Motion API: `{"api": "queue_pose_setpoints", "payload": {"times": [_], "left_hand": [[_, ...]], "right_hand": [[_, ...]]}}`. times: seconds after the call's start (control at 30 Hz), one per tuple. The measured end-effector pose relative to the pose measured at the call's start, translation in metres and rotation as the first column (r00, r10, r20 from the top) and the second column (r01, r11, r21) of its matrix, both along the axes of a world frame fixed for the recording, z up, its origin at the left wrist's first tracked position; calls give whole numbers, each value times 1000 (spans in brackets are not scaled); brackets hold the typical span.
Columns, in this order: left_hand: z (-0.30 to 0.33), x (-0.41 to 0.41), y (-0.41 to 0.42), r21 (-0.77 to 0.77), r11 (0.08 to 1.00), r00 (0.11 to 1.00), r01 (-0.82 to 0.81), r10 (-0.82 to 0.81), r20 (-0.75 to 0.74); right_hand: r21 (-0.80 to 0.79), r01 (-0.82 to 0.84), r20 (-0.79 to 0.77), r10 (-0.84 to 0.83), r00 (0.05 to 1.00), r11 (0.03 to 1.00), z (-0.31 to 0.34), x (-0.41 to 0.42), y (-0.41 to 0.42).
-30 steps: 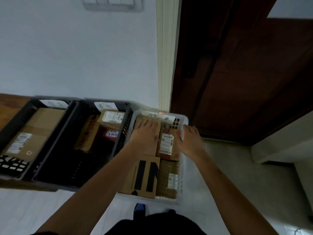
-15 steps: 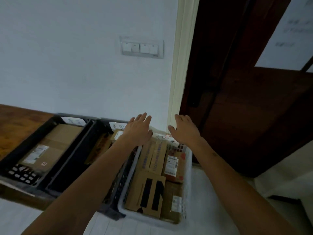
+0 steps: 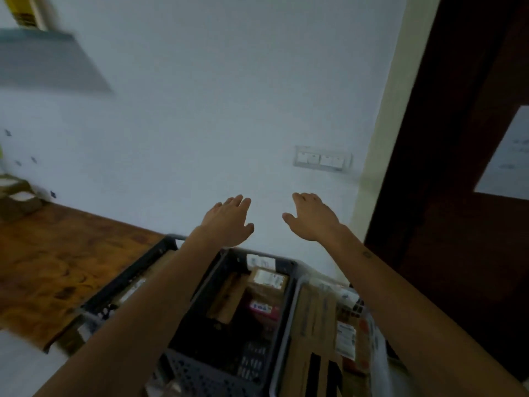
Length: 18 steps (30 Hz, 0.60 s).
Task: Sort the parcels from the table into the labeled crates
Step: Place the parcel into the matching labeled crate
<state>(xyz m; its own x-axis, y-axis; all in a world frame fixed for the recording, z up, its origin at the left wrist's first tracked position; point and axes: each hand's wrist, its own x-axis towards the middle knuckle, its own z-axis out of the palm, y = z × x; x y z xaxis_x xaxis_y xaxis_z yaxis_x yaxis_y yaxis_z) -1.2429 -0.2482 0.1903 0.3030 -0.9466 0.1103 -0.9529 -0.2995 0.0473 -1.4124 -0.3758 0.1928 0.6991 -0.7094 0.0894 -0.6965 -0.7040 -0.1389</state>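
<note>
Left arm hides the left crate (image 3: 134,279); labels blurred.

We stretch both bare arms forward, left hand (image 3: 229,222) and right hand (image 3: 312,217) empty, palms down, fingers relaxed.

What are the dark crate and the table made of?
The dark crate looks like moulded plastic with a matte finish: its walls are a grid of small holes. The table looks like varnished wood: brown, with darker grain patches and a slight sheen. It could also be veneer.
</note>
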Motion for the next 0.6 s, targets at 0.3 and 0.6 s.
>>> {"api": "queue_pose_setpoints", "payload": {"times": [0.3, 0.6], "left_hand": [[83, 125, 119, -100, 967, 970, -234, 238, 39], [111, 249, 183, -137, 881, 883, -453, 465, 71]], "right_hand": [[-73, -209, 55, 214, 975, 975, 66, 163, 83], [-111, -422, 99, 432, 896, 900, 108, 320, 129]]}}
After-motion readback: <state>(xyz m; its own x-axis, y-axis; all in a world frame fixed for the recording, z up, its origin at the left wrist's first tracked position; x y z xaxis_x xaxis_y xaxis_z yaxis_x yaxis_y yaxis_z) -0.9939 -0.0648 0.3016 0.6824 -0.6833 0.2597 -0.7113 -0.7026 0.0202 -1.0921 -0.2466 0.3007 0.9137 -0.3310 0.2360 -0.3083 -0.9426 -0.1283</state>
